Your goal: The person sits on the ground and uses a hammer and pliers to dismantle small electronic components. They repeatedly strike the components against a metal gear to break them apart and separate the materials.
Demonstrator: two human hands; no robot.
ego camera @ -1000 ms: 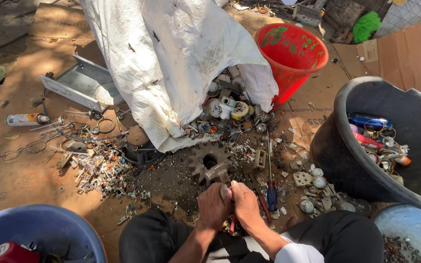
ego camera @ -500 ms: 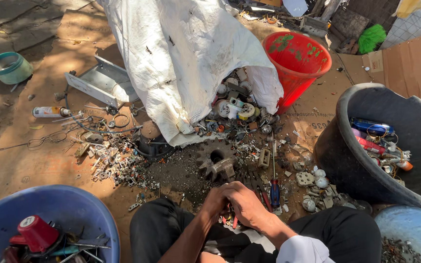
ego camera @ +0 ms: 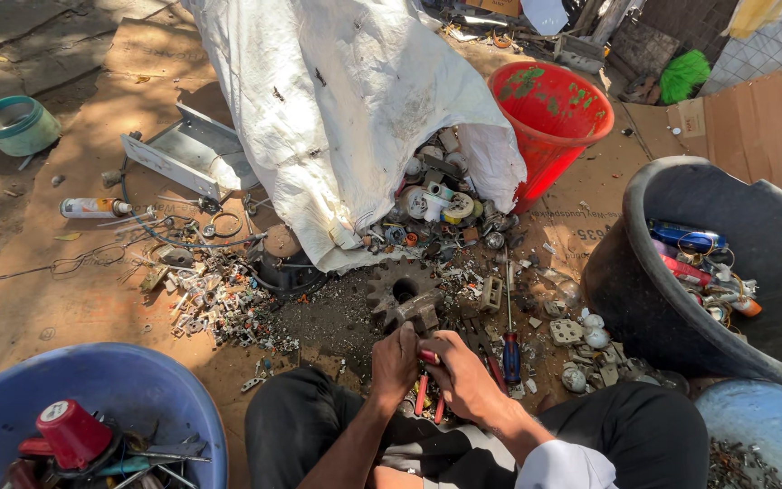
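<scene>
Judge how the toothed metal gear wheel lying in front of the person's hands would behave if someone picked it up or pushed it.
The gear wheel looks like thick, rusty solid metal, so probably heavy for its size and rigid. Lying flat among scrap, it would likely scrape rather than roll. Its teeth and centre hole should give grip, though the grime may feel gritty.

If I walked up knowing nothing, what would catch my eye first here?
Probably the big white sack spilling scrap parts at top centre, with a bright red bucket to its right. Below, the hands, left and right, meet over red-handled pliers, beside a rusty gear.
</scene>
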